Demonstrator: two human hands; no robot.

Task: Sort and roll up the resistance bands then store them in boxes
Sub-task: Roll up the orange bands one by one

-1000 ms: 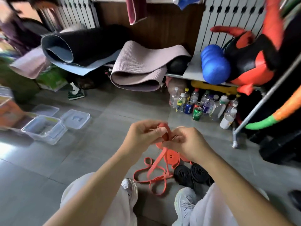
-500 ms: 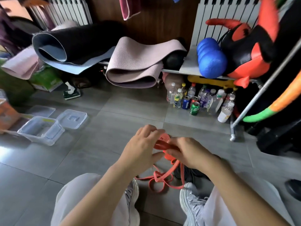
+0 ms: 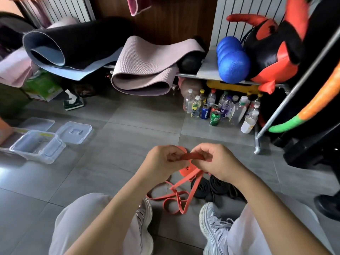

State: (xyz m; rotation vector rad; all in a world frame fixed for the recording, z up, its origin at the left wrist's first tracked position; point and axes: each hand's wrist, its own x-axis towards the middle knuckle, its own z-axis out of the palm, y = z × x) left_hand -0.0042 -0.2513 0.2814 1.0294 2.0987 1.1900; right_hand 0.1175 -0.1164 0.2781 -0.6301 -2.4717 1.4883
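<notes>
Orange resistance band is held up off the grey floor tiles, well to the right of the clear plastic box. The left hand pinches one end of a short flat stretch of it with curled fingers and thumb. The right hand pinches the other end the same way. From the hands the band drops to the floor in loose, tangled loops. An orange coil shows just under the hands; I cannot tell whether it belongs to the same band. Rolled black bands lie on the floor farther right of the box than the orange loops. Two clear lids lie flat just beyond the box. Bottles and cans stand far to its right.
</notes>
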